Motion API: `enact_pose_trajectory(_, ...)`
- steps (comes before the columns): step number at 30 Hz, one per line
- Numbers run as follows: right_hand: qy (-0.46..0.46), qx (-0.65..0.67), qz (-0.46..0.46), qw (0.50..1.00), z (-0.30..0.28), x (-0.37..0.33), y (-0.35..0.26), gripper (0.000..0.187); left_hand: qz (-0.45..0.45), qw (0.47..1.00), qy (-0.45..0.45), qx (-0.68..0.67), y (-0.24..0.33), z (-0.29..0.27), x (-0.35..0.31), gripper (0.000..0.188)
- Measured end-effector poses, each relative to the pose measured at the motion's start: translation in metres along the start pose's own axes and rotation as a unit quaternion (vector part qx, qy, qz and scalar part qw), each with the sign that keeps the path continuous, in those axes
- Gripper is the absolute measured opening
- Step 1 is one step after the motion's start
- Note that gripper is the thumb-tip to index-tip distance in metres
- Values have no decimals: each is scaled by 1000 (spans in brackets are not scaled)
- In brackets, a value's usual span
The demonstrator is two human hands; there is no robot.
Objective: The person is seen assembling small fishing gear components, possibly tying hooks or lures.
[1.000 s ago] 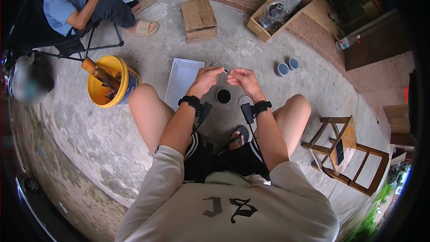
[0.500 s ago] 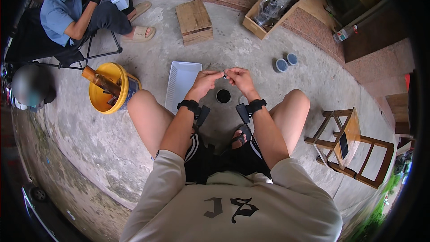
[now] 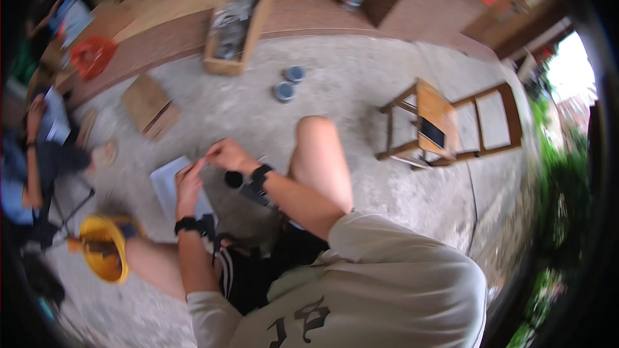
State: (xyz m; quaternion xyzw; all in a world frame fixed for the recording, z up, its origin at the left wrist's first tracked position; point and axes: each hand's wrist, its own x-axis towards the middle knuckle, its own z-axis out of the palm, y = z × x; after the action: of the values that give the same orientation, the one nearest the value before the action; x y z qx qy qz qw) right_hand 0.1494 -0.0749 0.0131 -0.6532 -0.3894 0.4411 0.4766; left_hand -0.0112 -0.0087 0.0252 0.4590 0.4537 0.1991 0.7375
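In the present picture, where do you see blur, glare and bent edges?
Head view: blur softens the left hand and right hand, too much to tell any small held thing; head view, right side: a bright outdoor patch glares white; head view, top: the reddish step bows.

Forearms (image 3: pixel 300 196) extended, the person's left hand (image 3: pixel 188 187) and right hand (image 3: pixel 229 154) are close together here, right fingers curled, fingertips nearly meeting.

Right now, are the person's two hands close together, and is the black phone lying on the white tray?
Not quite: the head view shows the black phone on the wooden chair's seat. The left hand and right hand are close together.
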Motion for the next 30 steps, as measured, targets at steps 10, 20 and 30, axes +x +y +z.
enact_pose_trajectory(10, 38, -61, -70, 995, -3, -5, 0, 15, -71, 996, 33, -51, -6, -1, 6, 19)
enact_pose_trajectory(20, 48, -96, -80, 991, -2, -7, 0, 11, -28, 1000, 3, 14, -5, 6, 5, 29)
enact_pose_trajectory(30, -42, -13, 10, 999, -4, -3, 2, 16, -6, 1000, -5, 21, -6, 4, 5, 18)
